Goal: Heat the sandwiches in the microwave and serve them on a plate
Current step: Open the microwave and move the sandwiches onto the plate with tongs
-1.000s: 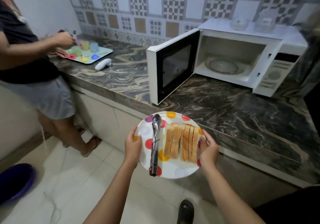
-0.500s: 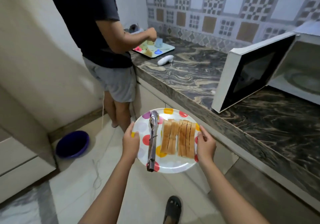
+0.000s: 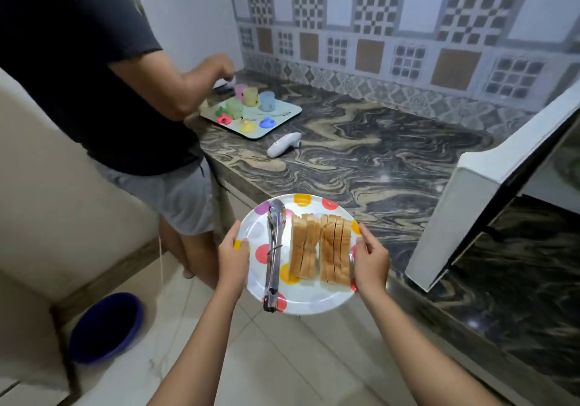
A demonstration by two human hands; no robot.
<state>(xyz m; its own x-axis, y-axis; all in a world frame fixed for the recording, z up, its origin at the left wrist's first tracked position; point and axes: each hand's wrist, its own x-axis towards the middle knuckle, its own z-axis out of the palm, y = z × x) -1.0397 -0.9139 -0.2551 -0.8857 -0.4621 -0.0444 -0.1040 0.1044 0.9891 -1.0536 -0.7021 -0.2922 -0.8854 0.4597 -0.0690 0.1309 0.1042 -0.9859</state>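
Observation:
A white plate with coloured dots (image 3: 307, 299) is held over the floor, in front of the counter edge. My left hand (image 3: 233, 258) grips its left rim and my right hand (image 3: 370, 261) grips its right rim. On the plate stand two rows of sandwiches (image 3: 320, 250), cut sides up. Metal tongs (image 3: 273, 255) lie beside them on the plate's left half. The white microwave's open door (image 3: 489, 185) juts out at the right; only a sliver of its inside shows at the frame edge.
A person in a dark shirt and grey shorts (image 3: 103, 97) stands at the left by the marbled counter (image 3: 361, 154), reaching to a tray of coloured cups (image 3: 251, 113). A white handheld device (image 3: 282, 145) lies on the counter. A blue basin (image 3: 105, 327) sits on the floor.
The view has swung left, away from the microwave, whose cavity has left the frame. The plate stays in both hands and now sits nearer the other person.

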